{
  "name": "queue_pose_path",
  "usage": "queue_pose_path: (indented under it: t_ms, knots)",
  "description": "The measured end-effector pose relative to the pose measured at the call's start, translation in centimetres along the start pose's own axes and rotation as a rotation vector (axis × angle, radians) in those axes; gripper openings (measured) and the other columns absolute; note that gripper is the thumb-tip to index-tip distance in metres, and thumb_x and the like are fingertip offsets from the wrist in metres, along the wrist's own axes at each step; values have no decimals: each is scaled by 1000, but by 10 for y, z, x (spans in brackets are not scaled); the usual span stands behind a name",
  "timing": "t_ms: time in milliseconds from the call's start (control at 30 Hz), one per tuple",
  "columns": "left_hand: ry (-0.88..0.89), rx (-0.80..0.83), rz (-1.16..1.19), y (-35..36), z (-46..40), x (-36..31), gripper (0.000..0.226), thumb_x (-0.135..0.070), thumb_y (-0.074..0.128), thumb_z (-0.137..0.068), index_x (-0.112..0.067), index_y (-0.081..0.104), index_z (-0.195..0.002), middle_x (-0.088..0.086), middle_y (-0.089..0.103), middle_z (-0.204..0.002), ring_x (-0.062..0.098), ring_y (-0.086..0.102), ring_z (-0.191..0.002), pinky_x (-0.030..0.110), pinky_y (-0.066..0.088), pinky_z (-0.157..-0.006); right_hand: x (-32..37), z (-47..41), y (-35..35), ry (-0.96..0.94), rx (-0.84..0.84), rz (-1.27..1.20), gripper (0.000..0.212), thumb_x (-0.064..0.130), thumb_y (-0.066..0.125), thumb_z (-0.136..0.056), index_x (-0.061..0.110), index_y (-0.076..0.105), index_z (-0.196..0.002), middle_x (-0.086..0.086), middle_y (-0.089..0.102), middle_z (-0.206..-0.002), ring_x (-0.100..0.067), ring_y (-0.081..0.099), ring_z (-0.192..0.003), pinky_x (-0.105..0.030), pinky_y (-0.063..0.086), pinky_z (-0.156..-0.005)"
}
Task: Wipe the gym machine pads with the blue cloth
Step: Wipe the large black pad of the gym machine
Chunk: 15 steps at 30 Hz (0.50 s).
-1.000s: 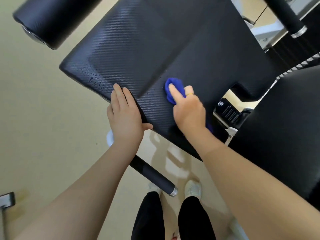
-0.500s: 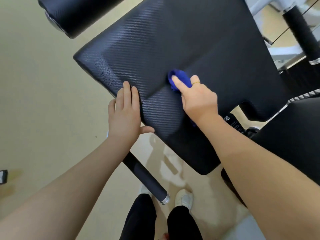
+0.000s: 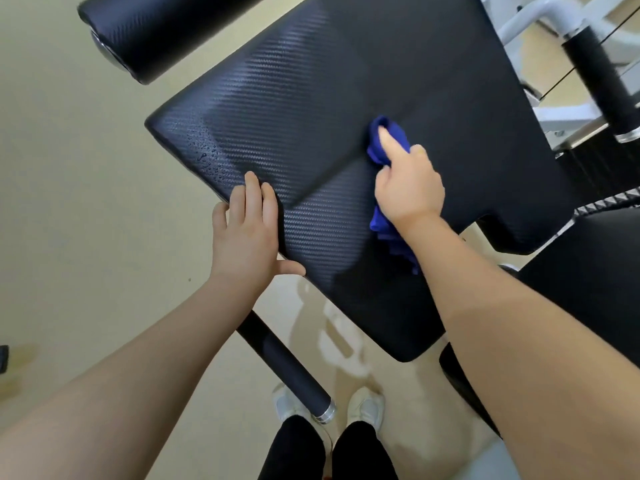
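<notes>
Wiping in progress, head view, one moment.

- Large black pad (image 3: 346, 98): flat, carbon-weave texture, tilted across frame; water droplets (image 3: 207, 155) near its L corner.
- Blue cloth (image 3: 381, 140): bunched, lying on pad approx. mid-surface; part shows ahead of the knuckles, rest trails out beneath the wrist toward pad's near edge.
- Right hand (image 3: 408, 188): on top of cloth, fingers curled round it, index finger stretched fwd pressing cloth to pad. Holds cloth only.
- Left hand (image 3: 247, 233): flat on pad's L edge, fingers straight and together, thumb out along near edge; grips nothing.
- Roller pad (image 3: 166, 32): black cylinder w/ metal end cap, upper L, apart from large pad.
- Black bar (image 3: 284, 365): foam-covered, metal tip, runs below pad toward the feet.
- 2nd black grip (image 3: 602, 74): upper R, on white frame (image 3: 526, 15).
- Another black pad (image 3: 595, 299): R edge, partly hidden by R forearm.
- Floor (image 3: 69, 202): beige; light shoes (image 3: 365, 407), dark trousers at bottom.
</notes>
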<state>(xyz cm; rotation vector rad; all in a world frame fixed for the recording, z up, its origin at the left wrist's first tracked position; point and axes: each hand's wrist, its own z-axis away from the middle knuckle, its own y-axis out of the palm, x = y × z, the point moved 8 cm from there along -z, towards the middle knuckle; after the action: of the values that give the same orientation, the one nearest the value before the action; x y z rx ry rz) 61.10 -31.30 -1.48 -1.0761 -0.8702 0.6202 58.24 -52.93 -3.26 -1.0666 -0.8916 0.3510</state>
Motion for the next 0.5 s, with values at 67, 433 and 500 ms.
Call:
queue_pose_path:
  t_ms: [67, 433, 500]
  knots:
    - [2, 17, -22, 1, -1, -1, 130, -82, 64, -33, 2, 39, -130, 24, 44, -139, 35, 52, -115, 42, 45, -91, 19, 15, 7, -51, 57, 46, 57, 20, 40, -92, 45, 29, -141, -12, 44, -121, -42, 55, -95, -42, 43, -81]
    - [17, 4, -28, 4, 0, -1, 129, -81, 65, -31, 3, 44, -127, 26, 48, -135, 37, 54, -113, 45, 45, -93, 22, 1, 1, -44, -2, 28, 54, 18, 39, -92, 43, 33, -140, -9, 46, -115, -38, 55, -89, -36, 37, -71]
    - [-6, -7, 29, 4, 2, 2, 129, -76, 70, -31, 3, 42, -129, 27, 45, -137, 39, 52, -117, 48, 45, -92, 37, 12, 12, -98, 61, 41, 54, 20, 40, -92, 39, 31, -142, -9, 46, -118, -37, 55, -92, -38, 41, -75]
